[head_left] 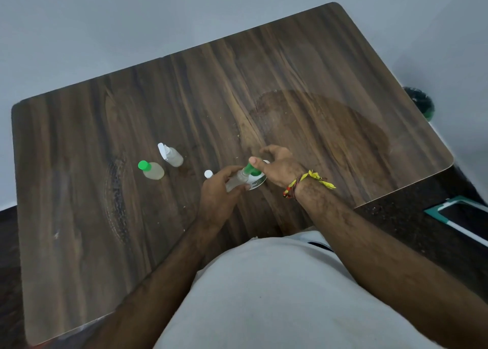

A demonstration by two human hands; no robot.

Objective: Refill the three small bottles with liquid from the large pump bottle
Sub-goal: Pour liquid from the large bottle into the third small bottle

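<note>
My left hand (pixel 220 190) grips a small clear bottle (pixel 239 181), tilted with its mouth up against the green pump spout (pixel 249 167) of the large white pump bottle (pixel 257 182). My right hand (pixel 280 167) rests on the pump head, thumb pressing on the green top. A small white cap (pixel 208 173) lies on the table just left of my left hand. Further left stand a small bottle with a green cap (pixel 151 169) and a small spray bottle with a white top (pixel 170 155), both holding pale liquid.
The wooden table (pixel 317 89) carries a dull round stain at the right. A dark green object (pixel 422 103) sits on the floor past the table's right edge. A teal and white frame (pixel 459 216) lies on the dark floor at the right.
</note>
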